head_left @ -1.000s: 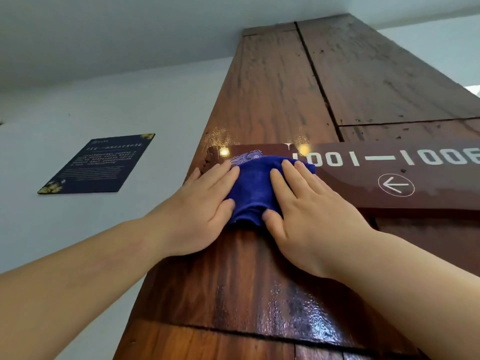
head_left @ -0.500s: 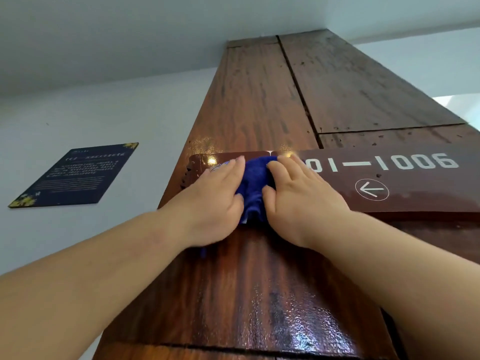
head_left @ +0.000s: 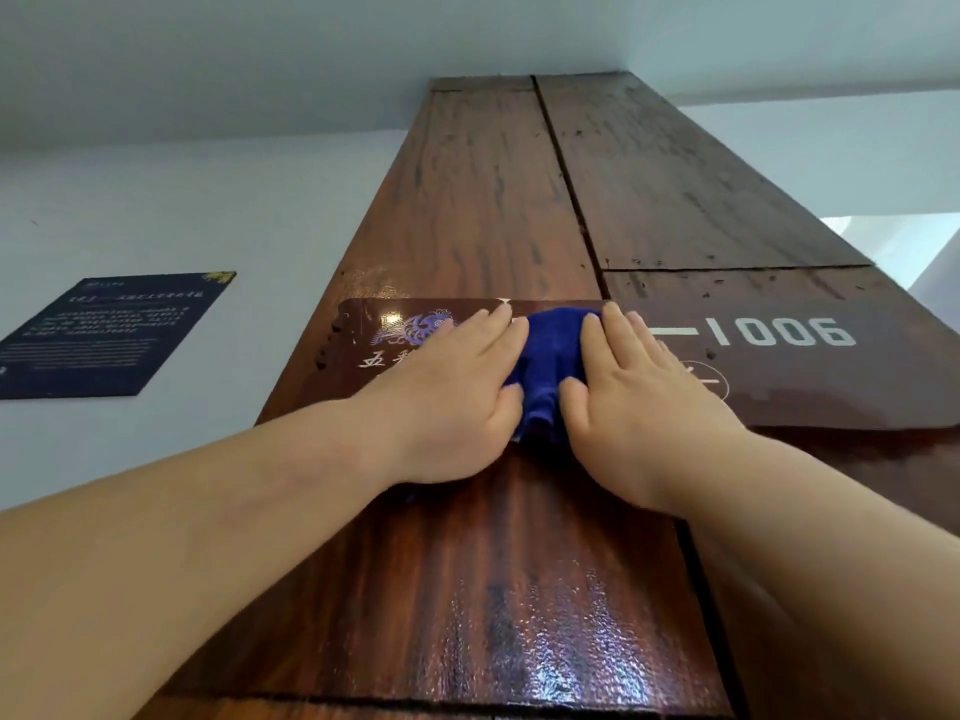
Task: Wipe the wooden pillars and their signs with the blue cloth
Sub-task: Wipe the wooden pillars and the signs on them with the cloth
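Observation:
A tall brown wooden pillar [head_left: 483,210] rises in front of me to the ceiling. A dark brown sign [head_left: 810,376] wraps around its corner, with white digits 1006 on the right face and a blue emblem with characters on the left face. The blue cloth [head_left: 550,371] is bunched against the sign at the corner. My left hand [head_left: 457,402] presses flat on the cloth's left side and my right hand [head_left: 634,407] presses flat on its right side. Most of the cloth is hidden under both palms, as is part of the sign's arrow.
A dark blue notice plaque [head_left: 109,335] hangs on the white wall [head_left: 208,210] to the left of the pillar. The glossy lower pillar face [head_left: 509,615] reflects light. A white ceiling [head_left: 260,59] lies above. A bright opening [head_left: 893,246] shows at the right.
Both hands and the cloth have slid rightward along the sign, uncovering the blue emblem and characters and covering the first digits and part of the arrow.

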